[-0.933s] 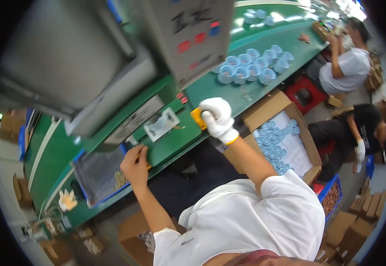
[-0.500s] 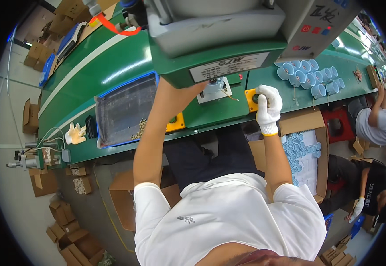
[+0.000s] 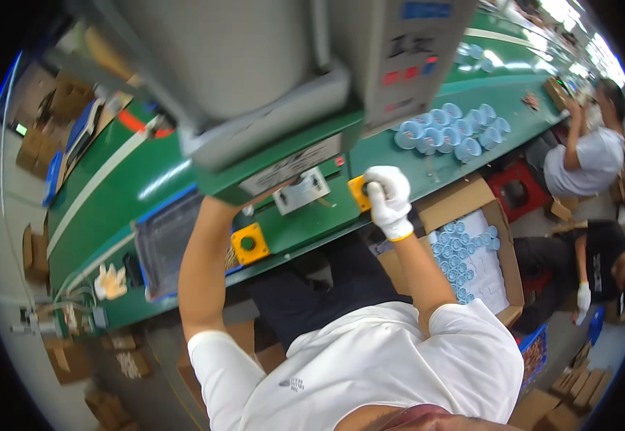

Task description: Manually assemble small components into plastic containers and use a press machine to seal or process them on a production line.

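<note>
My bare left hand (image 3: 220, 207) reaches beneath the green head of a press (image 3: 276, 161), which hides most of its fingers. Just right of it lies a white fixture plate (image 3: 304, 192) with dark fittings, partly covered by the press head. A small pale piece (image 3: 248, 210) shows beside the hand, too blurred to name. My right hand (image 3: 389, 201), in a white knit glove, is curled closed at the right yellow button box (image 3: 358, 194), its thumb side against the dark button. Another yellow button box (image 3: 248, 244) with a green button sits near my left forearm.
Light-blue cups (image 3: 447, 133) stand grouped on the green bench at the right. An open carton (image 3: 503, 269) below holds more blue cups. A blue-edged tray (image 3: 161, 251) and a loose glove (image 3: 110, 281) lie at left. Two co-workers sit to the right near a red stool (image 3: 514, 188).
The whole view has shifted and turned. A light-blue cup stood on the fixture plate beside my left fingers; now none shows there. My left hand has drawn leftward; my right hand stays at its button box.
</note>
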